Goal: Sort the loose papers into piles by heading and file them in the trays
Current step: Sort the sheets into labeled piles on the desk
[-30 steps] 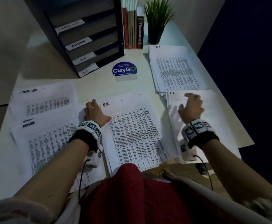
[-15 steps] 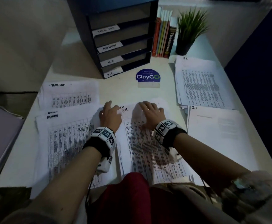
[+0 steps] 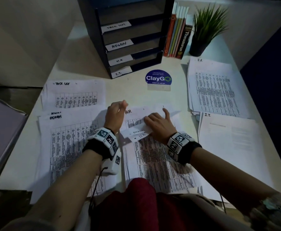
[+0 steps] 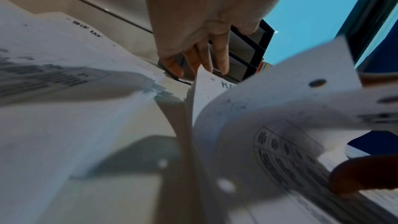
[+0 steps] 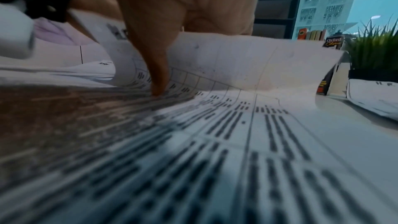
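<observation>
1. Paper headed H.R. [image 3: 153, 157] lies at the desk's [image 3: 136, 97] near edge, between the ADMIN pile [image 3: 66, 144] and the I.T. pile [image 3: 233, 140].
2. Right hand [image 3: 159, 125] pinches the sheet's far end and curls it back, thumb pressing the print.
3. Left hand [image 3: 114, 115] stands edge-on at the sheet's left margin, fingers straight and spread.
4. Labelled trays [image 3: 129, 42] stand behind.

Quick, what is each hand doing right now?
Left hand: open, fingers straight at the H.R. sheet's left edge.
Right hand: grips that sheet, curling its top back.
</observation>
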